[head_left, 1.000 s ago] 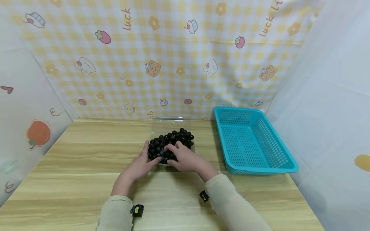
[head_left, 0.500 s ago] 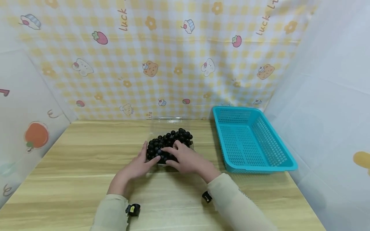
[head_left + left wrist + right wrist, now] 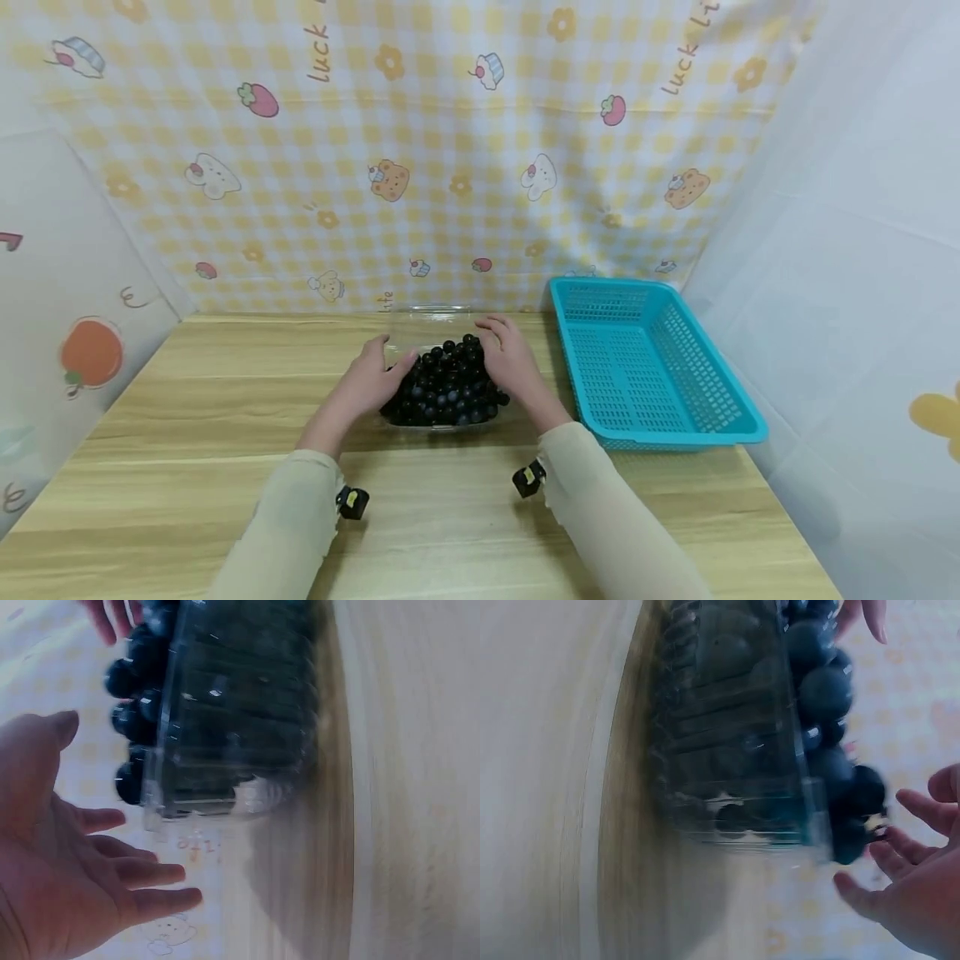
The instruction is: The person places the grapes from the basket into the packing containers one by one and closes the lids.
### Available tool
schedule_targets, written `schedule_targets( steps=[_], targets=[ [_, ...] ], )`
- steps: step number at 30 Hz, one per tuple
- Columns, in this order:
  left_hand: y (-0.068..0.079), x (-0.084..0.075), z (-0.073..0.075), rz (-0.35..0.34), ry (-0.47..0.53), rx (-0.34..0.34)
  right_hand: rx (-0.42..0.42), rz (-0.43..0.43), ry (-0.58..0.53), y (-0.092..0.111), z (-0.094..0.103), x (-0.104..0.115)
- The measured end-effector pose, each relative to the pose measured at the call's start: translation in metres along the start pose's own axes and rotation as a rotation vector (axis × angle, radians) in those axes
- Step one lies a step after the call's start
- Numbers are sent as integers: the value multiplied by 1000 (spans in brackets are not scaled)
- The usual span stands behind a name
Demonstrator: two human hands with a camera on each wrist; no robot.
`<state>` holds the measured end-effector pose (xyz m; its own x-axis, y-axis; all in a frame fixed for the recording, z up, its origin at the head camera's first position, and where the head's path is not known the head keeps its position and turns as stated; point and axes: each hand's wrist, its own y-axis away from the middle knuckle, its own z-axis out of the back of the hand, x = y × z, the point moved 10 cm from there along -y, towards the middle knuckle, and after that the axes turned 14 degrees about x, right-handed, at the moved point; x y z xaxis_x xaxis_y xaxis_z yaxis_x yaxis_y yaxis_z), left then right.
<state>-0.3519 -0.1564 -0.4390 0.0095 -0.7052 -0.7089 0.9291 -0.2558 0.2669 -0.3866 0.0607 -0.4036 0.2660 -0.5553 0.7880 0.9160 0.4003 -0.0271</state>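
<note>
A heaped bunch of dark grapes (image 3: pixel 448 387) fills a clear plastic box (image 3: pixel 225 799), whose clear lid (image 3: pixel 431 325) stands open at the back. My left hand (image 3: pixel 369 379) is at the left side of the heap, thumb reaching over the grapes. In the left wrist view that hand (image 3: pixel 75 877) has its fingers spread beside the box's end. My right hand (image 3: pixel 512 357) is at the back right of the bunch. In the right wrist view its loosely bent fingers (image 3: pixel 889 862) are close to the outermost grapes. Neither hand grips anything.
A turquoise perforated basket (image 3: pixel 637 375) stands right of the box on the wooden table (image 3: pixel 225 433). A checked cloth (image 3: pixel 450 217) hangs behind the table, and white sheets (image 3: pixel 832 292) hang at the sides.
My right hand has moved from the front of the grapes to their back right side. My left hand has shifted up along the left side, and more grapes now show in front.
</note>
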Motion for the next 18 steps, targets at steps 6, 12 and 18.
schedule_targets(
  steps=[6, 12, 18],
  targets=[
    [-21, 7, 3, 10, 13, -42, 56, -83, -71, -16, -10, -28],
    [-30, 17, -4, -11, 176, -52, 116, -88, -157, -19, -26, -46],
    [-30, 18, -11, -53, 302, -130, 56, -23, -236, -21, -32, -53]
  ],
)
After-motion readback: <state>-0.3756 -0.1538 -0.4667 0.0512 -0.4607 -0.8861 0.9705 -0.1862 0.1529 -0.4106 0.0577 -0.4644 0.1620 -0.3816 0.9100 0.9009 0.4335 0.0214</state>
